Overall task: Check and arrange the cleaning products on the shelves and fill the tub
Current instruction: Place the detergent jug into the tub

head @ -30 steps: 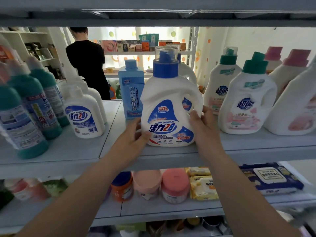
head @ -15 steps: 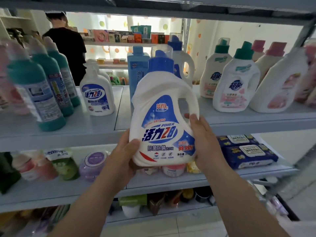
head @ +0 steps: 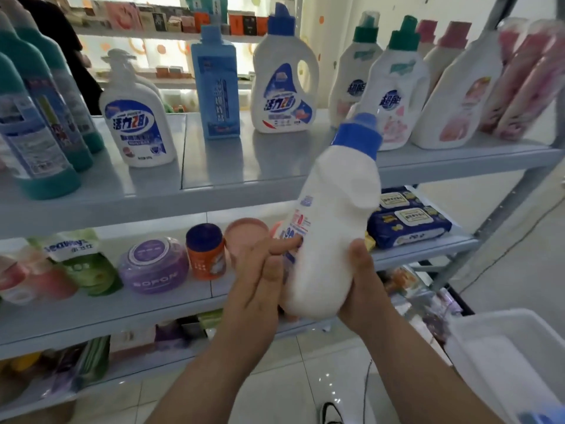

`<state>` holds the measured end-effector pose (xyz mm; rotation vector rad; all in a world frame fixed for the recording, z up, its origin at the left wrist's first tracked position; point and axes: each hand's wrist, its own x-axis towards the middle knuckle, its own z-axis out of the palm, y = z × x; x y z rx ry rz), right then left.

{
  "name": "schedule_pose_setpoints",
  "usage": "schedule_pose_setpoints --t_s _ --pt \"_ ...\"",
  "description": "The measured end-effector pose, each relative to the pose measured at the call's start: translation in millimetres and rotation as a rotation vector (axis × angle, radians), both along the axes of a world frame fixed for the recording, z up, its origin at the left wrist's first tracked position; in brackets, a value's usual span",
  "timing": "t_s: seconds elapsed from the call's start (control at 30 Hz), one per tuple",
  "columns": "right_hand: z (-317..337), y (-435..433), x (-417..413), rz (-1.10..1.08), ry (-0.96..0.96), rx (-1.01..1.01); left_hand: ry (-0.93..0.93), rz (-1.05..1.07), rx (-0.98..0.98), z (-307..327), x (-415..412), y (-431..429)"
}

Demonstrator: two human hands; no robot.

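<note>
Detergent bottle (head: 330,228), white, blue cap: held in both hands in front of the shelving, clear of every shelf, tilted with the cap up and to the right, narrow side facing the camera. Left hand (head: 260,280): fingers (head: 284,244) straight and pressed together, laid flat against the bottle's left side over the label edge. Right hand (head: 363,289): cupped around the lower right of the bottle, thumb up along its side, other fingers hidden behind it.

Upper shelf (head: 232,182), left to right: teal-based bottles (head: 39,139); pump bottle (head: 137,120), white with blue label; blue rectangular bottle (head: 215,84); matching white detergent jug (head: 284,81); green-capped white bottles (head: 394,87); pink-capped bottles beyond.

Lower shelf (head: 122,313): green refill pouch (head: 82,261), purple jar (head: 153,264), orange jar with blue lid (head: 206,252), pink lid (head: 247,237), dark blue wipe packs (head: 409,221) behind the held bottle's right.

White tub (head: 504,356): bottom right, on the floor side of the shelving, well apart from the bottle.
</note>
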<state>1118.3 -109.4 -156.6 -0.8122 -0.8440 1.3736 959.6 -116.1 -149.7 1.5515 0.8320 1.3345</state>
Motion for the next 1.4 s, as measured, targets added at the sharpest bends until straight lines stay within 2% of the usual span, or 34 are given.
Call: schedule_pose_setpoints --t_s 0.1,0.17,0.23,0.33,0.47,0.6,0.7,0.83,0.9,1.0,1.07,1.13,1.2,1.27,1.33,1.4 --pt "-4 -10 14 0.119 0.048 0.025 0.079 -0.013 -0.092 -1 0 6" --pt "-10 -14 23 0.251 0.103 0.093 -0.008 -0.147 -0.278 -6 2 15" --pt "-16 -14 31 0.303 0.130 0.073 -0.093 -0.267 -0.501 -17 5 22" --pt "-19 -17 44 0.325 0.113 0.022 -0.117 -0.346 -0.608 -30 15 22" --pt "-20 -21 78 0.112 -0.007 -0.085 -0.290 -0.226 -0.601 -35 46 17" --pt "-34 -30 129 -0.096 -0.179 -0.139 -0.237 -0.047 -0.485 -43 93 10" --pt "-43 -48 168 -0.228 -0.179 -0.158 -0.159 -0.107 -0.487 -52 126 8" --pt "-51 -68 228 -0.267 -0.102 -0.219 -0.158 -0.343 -0.643 -50 176 0" --pt "-61 -74 249 -0.359 -0.171 -0.227 -0.031 -0.282 -0.542 -48 207 -11" --pt "-72 -86 270 -0.373 -0.249 -0.228 0.353 -0.044 -0.188 -44 258 -33" --pt "-78 -95 286 -0.355 -0.150 -0.247 0.539 -0.058 0.007 -46 296 -54" --pt "-83 -105 308 -0.377 0.023 -0.251 0.703 -0.208 0.134 -53 328 -75" --pt "-83 -121 335 -0.430 0.145 -0.263 0.756 -0.336 0.198 -64 353 -87" --pt "-86 -138 364 -0.515 0.161 -0.299 0.758 -0.401 0.272 -70 373 -89" --pt "-95 -155 391 -0.585 0.149 -0.349 0.714 -0.380 0.317 -76 390 -83" --pt "-102 -172 410 -0.595 0.164 -0.367 0.692 -0.288 0.165 -81 405 -73"
